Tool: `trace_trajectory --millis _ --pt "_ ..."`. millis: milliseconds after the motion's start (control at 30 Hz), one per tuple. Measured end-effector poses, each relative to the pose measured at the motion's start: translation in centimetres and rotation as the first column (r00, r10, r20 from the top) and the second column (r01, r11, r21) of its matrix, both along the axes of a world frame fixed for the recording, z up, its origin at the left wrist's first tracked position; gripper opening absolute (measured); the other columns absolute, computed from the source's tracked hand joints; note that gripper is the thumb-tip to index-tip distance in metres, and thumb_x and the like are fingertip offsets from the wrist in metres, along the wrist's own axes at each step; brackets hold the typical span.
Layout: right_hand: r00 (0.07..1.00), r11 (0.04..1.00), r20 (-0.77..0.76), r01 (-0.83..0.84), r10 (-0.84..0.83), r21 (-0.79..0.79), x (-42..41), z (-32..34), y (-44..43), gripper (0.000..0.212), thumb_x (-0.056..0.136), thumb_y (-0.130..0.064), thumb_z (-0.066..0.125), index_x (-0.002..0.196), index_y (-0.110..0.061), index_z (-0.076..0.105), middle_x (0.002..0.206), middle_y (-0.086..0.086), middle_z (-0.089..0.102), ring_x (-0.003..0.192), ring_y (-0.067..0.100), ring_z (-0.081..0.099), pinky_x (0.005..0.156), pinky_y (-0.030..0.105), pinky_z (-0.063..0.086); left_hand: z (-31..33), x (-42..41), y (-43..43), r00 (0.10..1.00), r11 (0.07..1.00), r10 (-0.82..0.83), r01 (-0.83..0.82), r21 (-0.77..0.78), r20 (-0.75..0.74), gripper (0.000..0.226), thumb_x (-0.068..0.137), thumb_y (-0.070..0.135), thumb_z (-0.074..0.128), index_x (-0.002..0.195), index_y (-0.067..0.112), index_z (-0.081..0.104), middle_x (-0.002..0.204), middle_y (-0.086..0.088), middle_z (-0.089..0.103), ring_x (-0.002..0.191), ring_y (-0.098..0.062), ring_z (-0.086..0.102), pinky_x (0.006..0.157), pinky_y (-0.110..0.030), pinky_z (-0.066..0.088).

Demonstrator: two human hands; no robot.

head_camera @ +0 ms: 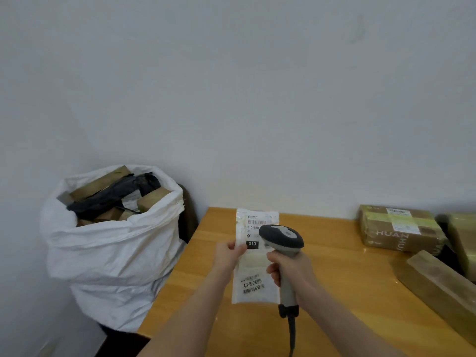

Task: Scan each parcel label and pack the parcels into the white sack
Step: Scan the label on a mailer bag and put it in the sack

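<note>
Several parcels sit in the white woven sack at 9 o'clock | left hand fingers pinch the flat white plastic mailer at 6 o'clock | right hand fingers grip the grey handheld scanner over its label | brown cardboard boxes at 3 o'clock on the wooden table seem not yet scanned

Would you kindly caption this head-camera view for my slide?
Left hand holds a white mailer while right hand aims a barcode scanner, white sack nearby.

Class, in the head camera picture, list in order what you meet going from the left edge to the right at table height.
white sack → left hand → white parcel → scanner → taped cardboard box. The long brown box at far right overlaps the taped one, so it is left out.
</note>
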State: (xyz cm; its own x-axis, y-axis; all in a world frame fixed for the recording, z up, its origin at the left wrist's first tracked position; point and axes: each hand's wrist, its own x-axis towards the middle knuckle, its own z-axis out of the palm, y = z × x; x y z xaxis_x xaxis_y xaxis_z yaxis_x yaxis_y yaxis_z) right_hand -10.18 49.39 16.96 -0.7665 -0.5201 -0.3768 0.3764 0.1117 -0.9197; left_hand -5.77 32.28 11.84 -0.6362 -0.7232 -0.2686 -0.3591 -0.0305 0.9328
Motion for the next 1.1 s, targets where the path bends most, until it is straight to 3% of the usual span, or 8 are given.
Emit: trace_trajectory --millis 67,200,433,667,800,933,1000,1100 --pt "0.999 0.999 -0.015 -0.043 0.043 -0.02 -0.4 0.8 -2.3 0.007 0.084 -0.003 0.066 0.089 0.003 0.065 0.06 0.011 0.066 0.046 0.015 0.054 0.047 0.026 0.046 1.4 1.1 -1.7 0.999 0.997 0.044 -0.044 -0.067 -0.01 0.007 0.087 0.014 0.066 0.091 0.011 0.07 0.076 0.003 0.072 0.066 -0.006 0.069 0.053 -0.019 0.052" --pt "0.993 0.991 -0.038 -0.112 0.109 -0.079 -0.5 3.1 -8.4 0.005 0.084 -0.001 0.063 0.084 0.004 0.065 0.056 0.01 0.063 0.043 0.015 0.052 0.044 0.024 0.044 4.3 3.3 -6.9 0.991 0.977 0.13 -0.129 -0.167 -0.006 0.009 0.087 0.017 0.066 0.092 0.012 0.072 0.088 -0.005 0.074 0.084 -0.021 0.07 0.082 -0.042 0.056" --pt "0.991 0.985 -0.03 -0.135 0.132 -0.11 0.4 5.1 -21.3 0.004 0.081 -0.001 0.067 0.078 0.002 0.065 0.052 0.007 0.064 0.04 0.013 0.052 0.043 0.025 0.044 9.4 7.1 -20.1 0.967 0.87 0.255 -0.237 -0.432 -0.015 0.009 0.088 0.022 0.064 0.094 0.021 0.071 0.082 0.006 0.07 0.079 -0.016 0.067 0.074 -0.034 0.054" --pt "0.994 0.986 0.02 -0.104 0.108 -0.129 0.3 5.4 -35.4 0.007 0.082 -0.004 0.066 0.083 0.004 0.064 0.053 0.009 0.065 0.038 0.014 0.052 0.045 0.025 0.046 15.3 8.0 -37.1 0.935 0.627 0.352 -0.195 -0.754 0.051 0.022 0.095 0.027 0.053 0.11 0.017 0.066 0.095 -0.003 0.07 0.086 -0.023 0.065 0.076 -0.037 0.053" --pt "0.994 0.992 0.061 -0.085 0.091 -0.093 0.1 4.9 -39.6 0.006 0.083 -0.005 0.066 0.079 -0.004 0.062 0.052 0.007 0.065 0.039 0.012 0.052 0.045 0.023 0.047 15.7 6.3 -42.0 0.935 0.485 0.319 -0.019 -0.874 0.157 0.027 0.096 0.022 0.052 0.12 0.017 0.061 0.103 -0.008 0.069 0.094 -0.029 0.063 0.077 -0.039 0.051" --pt "0.996 0.997 0.07 -0.06 0.063 -0.042 -0.4 3.6 -41.2 0.008 0.084 -0.009 0.069 0.081 -0.005 0.062 0.052 0.005 0.065 0.042 0.012 0.053 0.045 0.023 0.049 11.1 5.0 -43.2 0.843 0.491 0.279 0.286 -0.823 0.46 0.044 0.095 0.019 0.048 0.138 0.026 0.045 0.11 -0.004 0.066 0.098 -0.024 0.062 0.066 -0.033 0.046" --pt "0.995 0.998 0.082 -0.052 0.055 -0.032 -0.7 2.9 -41.3 0.008 0.084 -0.009 0.069 0.084 -0.005 0.063 0.053 0.004 0.066 0.042 0.011 0.054 0.045 0.023 0.049 8.8 4.8 -43.1 0.777 0.454 0.312 0.384 -0.804 0.547 0.058 0.094 0.022 0.054 0.147 0.024 0.029 0.126 -0.005 0.056 0.115 -0.024 0.051 0.079 -0.034 0.046" --pt "0.99 1.0 0.142 -0.011 0.014 -0.024 -1.3 2.0 -40.9 0.009 0.084 -0.007 0.068 0.089 -0.002 0.063 0.052 0.004 0.066 0.042 0.011 0.055 0.046 0.023 0.049 7.9 3.3 -42.5 0.805 0.242 0.367 0.401 -0.883 0.466 0.068 0.09 0.025 0.06 0.148 0.021 0.023 0.142 -0.007 0.039 0.129 -0.024 0.037 0.1 -0.034 0.034"
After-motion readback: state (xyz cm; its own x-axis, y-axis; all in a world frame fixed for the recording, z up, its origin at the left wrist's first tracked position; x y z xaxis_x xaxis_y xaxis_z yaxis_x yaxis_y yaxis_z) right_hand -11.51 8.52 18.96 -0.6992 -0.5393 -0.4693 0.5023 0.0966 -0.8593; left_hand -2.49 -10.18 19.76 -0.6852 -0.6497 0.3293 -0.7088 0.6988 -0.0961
